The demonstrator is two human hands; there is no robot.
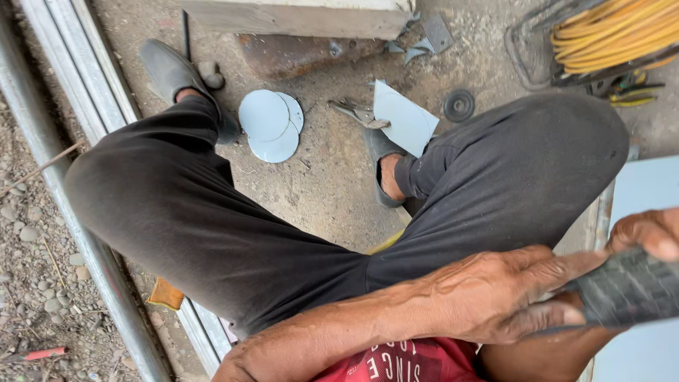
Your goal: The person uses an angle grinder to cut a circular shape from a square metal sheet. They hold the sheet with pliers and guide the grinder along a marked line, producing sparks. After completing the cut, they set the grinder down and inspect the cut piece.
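My left hand (509, 293) reaches across my lap from the lower left and grips a dark grey, ribbed flat piece (629, 286) at the right edge. My right hand (647, 233) comes in from the right, its fingers pressed on the top edge of the same piece. The piece is blurred and partly cut off by the frame. It sits over a pale blue sheet (647, 191) beside my right knee. I am squatting in dark trousers, with both feet in grey shoes on the ground.
Three pale blue round discs (269, 124) lie stacked between my feet. Metal snips (357, 112), a cut blue sheet scrap (407, 120) and a black grinding disc (458, 105) lie nearby. Yellow coiled hose (615, 35) is top right; metal rails (85, 92) and gravel run along the left.
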